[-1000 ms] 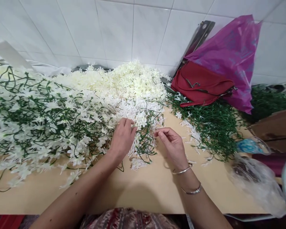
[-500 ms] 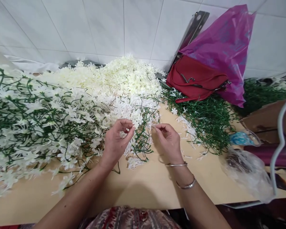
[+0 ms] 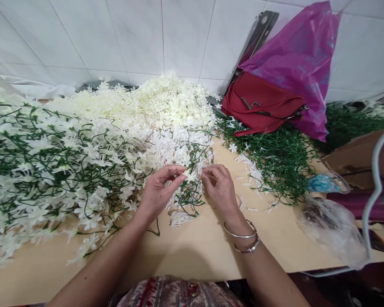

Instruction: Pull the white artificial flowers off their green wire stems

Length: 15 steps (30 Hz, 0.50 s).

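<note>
Thumb and fingers of my left hand [image 3: 161, 192] are pinched on a small white flower [image 3: 189, 175] near the middle of the table. Just to its right, my right hand [image 3: 220, 187] has its thumb and fingertips pressed together; whatever they hold is too small to make out. Beneath and between both hands lie green stems [image 3: 190, 197] and thin white stamens [image 3: 179, 218]. A large heap of white flowers on green stems [image 3: 67, 170] spreads on the left, and loose cream petals [image 3: 176, 100] are piled behind.
A red handbag [image 3: 262, 104] and a purple plastic bag [image 3: 304, 64] rest at the back right over green stems [image 3: 278, 157]. Nearer on the right are a clear plastic bag [image 3: 336, 230], a blue item [image 3: 323, 183], a cardboard box [image 3: 358, 162] and a pale cable [image 3: 376, 170].
My right hand has moved left, closer to my left hand. My left hand has shifted slightly right, and the white flower now shows more clearly at its fingertips. The bracelets have slid together.
</note>
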Motion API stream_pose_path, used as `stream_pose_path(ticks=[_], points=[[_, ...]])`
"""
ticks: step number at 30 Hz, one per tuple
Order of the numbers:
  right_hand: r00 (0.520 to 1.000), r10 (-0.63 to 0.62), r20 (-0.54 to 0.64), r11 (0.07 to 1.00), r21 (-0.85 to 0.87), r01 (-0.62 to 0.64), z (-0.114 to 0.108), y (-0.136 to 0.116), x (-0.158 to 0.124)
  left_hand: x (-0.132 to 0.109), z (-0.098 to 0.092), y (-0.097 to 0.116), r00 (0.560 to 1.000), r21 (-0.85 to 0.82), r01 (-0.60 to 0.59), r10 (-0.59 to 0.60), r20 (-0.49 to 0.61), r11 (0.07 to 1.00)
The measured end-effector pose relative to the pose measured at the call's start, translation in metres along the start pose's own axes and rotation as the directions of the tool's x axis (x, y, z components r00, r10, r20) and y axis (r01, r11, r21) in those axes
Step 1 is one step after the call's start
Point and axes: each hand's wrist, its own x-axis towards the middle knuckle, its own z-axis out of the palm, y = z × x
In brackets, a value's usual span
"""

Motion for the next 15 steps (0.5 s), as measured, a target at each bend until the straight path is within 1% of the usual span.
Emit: stream_pose_path(ticks=[3,5,8,9,11,13,15], points=[[0.998,-0.06,0.036,0.997,-0.041,0.062,0.0003,-0.0022,0.001,0.0,-0.0002,-0.0007,1.0,0.025,-0.025,0.025,0.009,0.999],[0.995,-0.082,0.054,0.995,-0.049,0.085,0.0,-0.0038,0.0013,-0.001,0.0003,-0.0012,1.0,0.027,-0.007,0.007,0.013,1.0],[0.999,-0.039,0.019,0.999,-0.005,0.039,-0.0011,-0.0028,0.0003,-0.0022,0.0005,-0.0021,0.999,-0.004,0.047,-0.047,0.009,0.999],[1.0,-0.019,0.01,1.0,0.01,0.019,-0.0015,-0.0015,-0.0002,-0.0023,0.0003,-0.0021,0.999,-0.007,0.04,-0.039,0.006,0.999],[1.0,-0.006,0.009,1.0,0.008,0.006,-0.002,0.0014,-0.0009,-0.0021,-0.0005,-0.0008,0.999,0.001,-0.034,0.034,0.002,0.999],[0.999,-0.04,0.024,0.999,-0.036,0.041,-0.0024,0.0033,-0.0009,-0.0017,-0.0011,0.0021,0.993,0.015,-0.118,0.118,0.004,0.993],[0.996,-0.082,0.039,0.993,-0.081,0.085,-0.003,0.0035,-0.0004,-0.0017,-0.0008,0.0054,0.989,0.025,-0.144,0.144,0.017,0.989]])
